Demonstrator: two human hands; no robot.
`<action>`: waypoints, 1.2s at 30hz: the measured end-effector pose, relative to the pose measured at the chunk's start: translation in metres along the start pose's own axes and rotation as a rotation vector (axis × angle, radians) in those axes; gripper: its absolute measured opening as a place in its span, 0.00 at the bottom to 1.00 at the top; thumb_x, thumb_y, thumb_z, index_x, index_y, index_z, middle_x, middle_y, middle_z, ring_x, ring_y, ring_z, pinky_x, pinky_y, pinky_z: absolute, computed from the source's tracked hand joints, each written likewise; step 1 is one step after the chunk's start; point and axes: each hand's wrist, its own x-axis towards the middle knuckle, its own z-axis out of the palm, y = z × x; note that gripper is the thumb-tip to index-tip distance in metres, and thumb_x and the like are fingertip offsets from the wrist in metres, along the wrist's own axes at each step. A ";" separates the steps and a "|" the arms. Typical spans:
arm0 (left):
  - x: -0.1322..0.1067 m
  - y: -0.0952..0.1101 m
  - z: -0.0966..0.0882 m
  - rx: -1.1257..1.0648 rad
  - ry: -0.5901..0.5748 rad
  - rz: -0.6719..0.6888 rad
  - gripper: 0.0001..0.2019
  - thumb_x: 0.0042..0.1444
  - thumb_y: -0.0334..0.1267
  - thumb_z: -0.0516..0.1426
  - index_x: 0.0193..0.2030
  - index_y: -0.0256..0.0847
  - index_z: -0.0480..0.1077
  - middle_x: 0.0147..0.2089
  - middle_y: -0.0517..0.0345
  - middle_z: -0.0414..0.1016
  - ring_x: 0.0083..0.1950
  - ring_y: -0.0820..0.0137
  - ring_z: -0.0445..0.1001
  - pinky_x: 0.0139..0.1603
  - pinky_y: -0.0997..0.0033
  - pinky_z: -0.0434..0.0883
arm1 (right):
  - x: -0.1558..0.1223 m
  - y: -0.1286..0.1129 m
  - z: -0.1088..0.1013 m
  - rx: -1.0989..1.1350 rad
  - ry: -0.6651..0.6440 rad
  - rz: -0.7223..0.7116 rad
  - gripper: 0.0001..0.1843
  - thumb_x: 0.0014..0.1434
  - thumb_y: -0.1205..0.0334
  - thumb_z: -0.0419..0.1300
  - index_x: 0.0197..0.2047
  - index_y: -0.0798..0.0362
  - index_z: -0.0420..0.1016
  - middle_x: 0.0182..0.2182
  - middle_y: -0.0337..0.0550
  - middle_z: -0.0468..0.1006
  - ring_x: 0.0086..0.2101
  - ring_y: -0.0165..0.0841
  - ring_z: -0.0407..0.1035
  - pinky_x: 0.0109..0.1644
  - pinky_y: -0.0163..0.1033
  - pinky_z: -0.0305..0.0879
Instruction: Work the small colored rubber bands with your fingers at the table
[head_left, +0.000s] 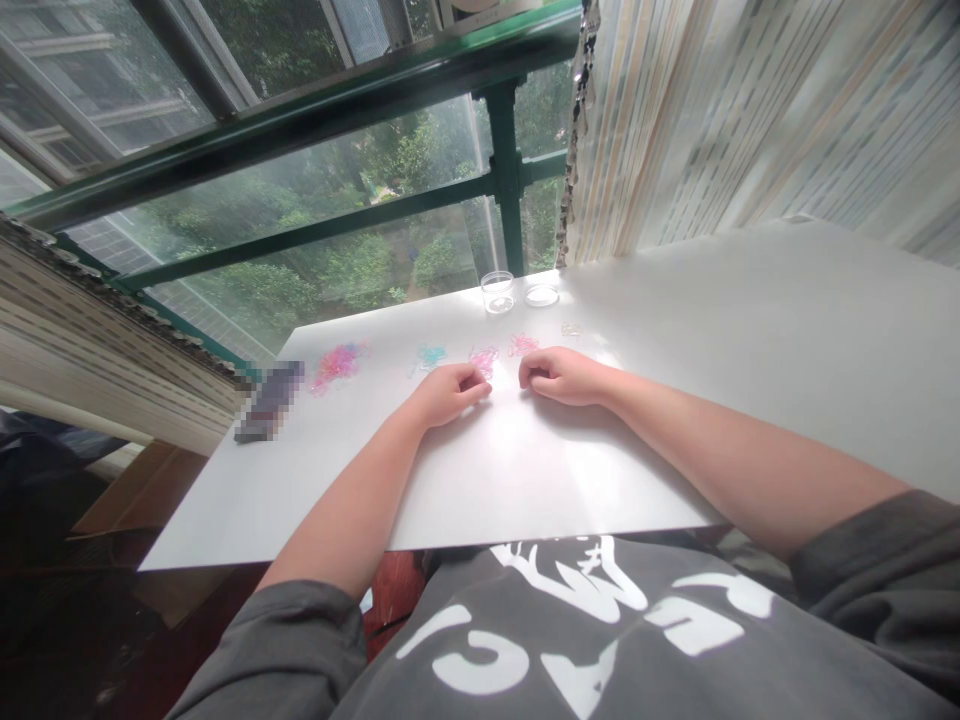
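Note:
Both my hands rest on a white table [525, 470]. My left hand [448, 392] lies with its fingers curled under, its fingertips touching a small pink heap of tiny rubber bands [484, 359]. My right hand [559, 375] is also curled into a loose fist, just below another pink heap [522, 344]. What the fingers hold, if anything, is too small to make out. Further heaps lie in a row: a bigger pink-purple one [339, 364], a teal one [431, 354] and a pale one [571, 329].
A small clear round jar [498, 291] and its lid [541, 294] stand at the table's far edge by the window. A dark blurred flat object [269, 401] lies at the left edge. Striped curtains hang at the right and left.

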 end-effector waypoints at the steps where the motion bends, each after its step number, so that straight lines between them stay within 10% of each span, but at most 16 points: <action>1: 0.000 0.000 0.000 0.000 -0.001 -0.001 0.14 0.53 0.48 0.54 0.31 0.39 0.71 0.26 0.61 0.69 0.27 0.75 0.62 0.29 0.75 0.59 | 0.000 0.000 0.000 -0.003 0.001 -0.002 0.12 0.47 0.71 0.50 0.31 0.53 0.73 0.28 0.38 0.74 0.29 0.29 0.64 0.35 0.33 0.57; 36: -0.001 0.002 0.000 -0.003 0.003 -0.012 0.14 0.53 0.47 0.54 0.32 0.39 0.71 0.26 0.60 0.70 0.27 0.75 0.63 0.29 0.75 0.60 | 0.000 0.001 -0.001 0.001 -0.013 -0.011 0.11 0.47 0.71 0.51 0.31 0.53 0.73 0.29 0.39 0.75 0.30 0.30 0.65 0.36 0.33 0.57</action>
